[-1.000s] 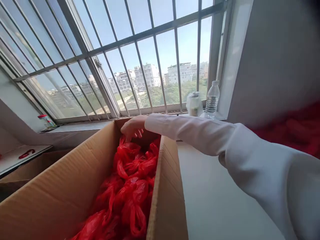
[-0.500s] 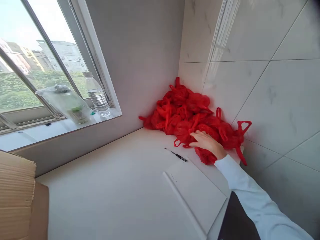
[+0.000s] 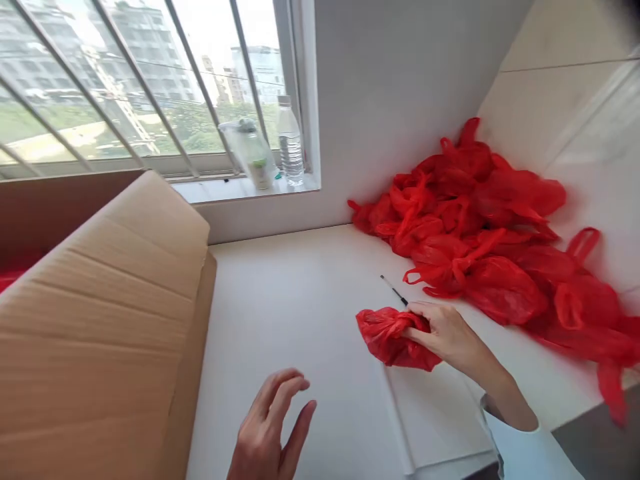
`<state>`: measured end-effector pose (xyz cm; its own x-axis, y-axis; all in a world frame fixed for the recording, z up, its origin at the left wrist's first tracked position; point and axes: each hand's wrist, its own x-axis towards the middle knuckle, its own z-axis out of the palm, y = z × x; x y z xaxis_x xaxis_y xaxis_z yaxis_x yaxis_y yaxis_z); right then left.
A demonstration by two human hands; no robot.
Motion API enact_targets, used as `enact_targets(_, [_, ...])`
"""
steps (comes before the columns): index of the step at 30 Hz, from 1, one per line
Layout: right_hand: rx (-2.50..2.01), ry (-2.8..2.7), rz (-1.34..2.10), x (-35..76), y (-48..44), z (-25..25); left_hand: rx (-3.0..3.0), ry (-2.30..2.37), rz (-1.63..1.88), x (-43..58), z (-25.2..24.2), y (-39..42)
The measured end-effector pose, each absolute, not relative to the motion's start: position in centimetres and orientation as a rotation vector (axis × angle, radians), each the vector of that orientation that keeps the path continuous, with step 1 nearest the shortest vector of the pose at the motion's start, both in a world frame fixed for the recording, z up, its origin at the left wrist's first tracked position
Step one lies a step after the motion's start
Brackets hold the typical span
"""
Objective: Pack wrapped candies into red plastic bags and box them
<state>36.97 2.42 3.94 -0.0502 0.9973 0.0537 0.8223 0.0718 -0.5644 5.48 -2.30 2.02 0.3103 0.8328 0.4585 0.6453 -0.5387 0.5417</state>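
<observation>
My right hand (image 3: pixel 440 333) grips a crumpled red plastic bag (image 3: pixel 387 339) by its gathered top, holding it above a white paper pad (image 3: pixel 440 413). What is inside the bag cannot be made out. Low in the middle of the view, my left hand (image 3: pixel 273 427) has its fingers curved and the thumb apart, with nothing between them. A heap of tied red plastic bags (image 3: pixel 450 227) lies in the corner to the right. Partly hidden behind the held bag is a black pen (image 3: pixel 395 291).
A big open cardboard box (image 3: pixel 125 320) stands at the left, with something red visible inside. On the windowsill (image 3: pixel 225 192) are a water bottle (image 3: pixel 291 150) and a cup in a clear bag (image 3: pixel 257 160). Tiled and plain walls border the white table (image 3: pixel 280 287).
My right hand has drawn one red bag away from the heap toward the left. My left hand has come into view. The camera has turned left, showing more of the cardboard box.
</observation>
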Motion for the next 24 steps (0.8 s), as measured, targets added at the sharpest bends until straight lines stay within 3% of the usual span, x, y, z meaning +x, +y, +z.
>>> enact_targets(4, [-1.377,-2.202,0.896,28.1,4.8,3.3,2.286,1.416,0.910,7.1,4.1,-1.0])
enact_targets(8, [-1.099,-2.252,1.204,23.8,5.9,1.3,2.065,1.622,0.834,6.1,2.3,-0.6])
enact_targets(12, [-1.030,-2.049,1.431,24.0,6.9,0.1,1.830,1.668,1.000,3.7,0.1,-1.2])
enact_targets(18, [-1.215,-1.661,1.444,26.4,7.1,-1.6,1.480,1.670,1.380,1.9,-1.7,-1.3])
enact_targets(24, [-1.326,-1.733,1.199,26.2,5.0,-1.3,1.623,1.743,1.339,4.0,0.6,-2.2])
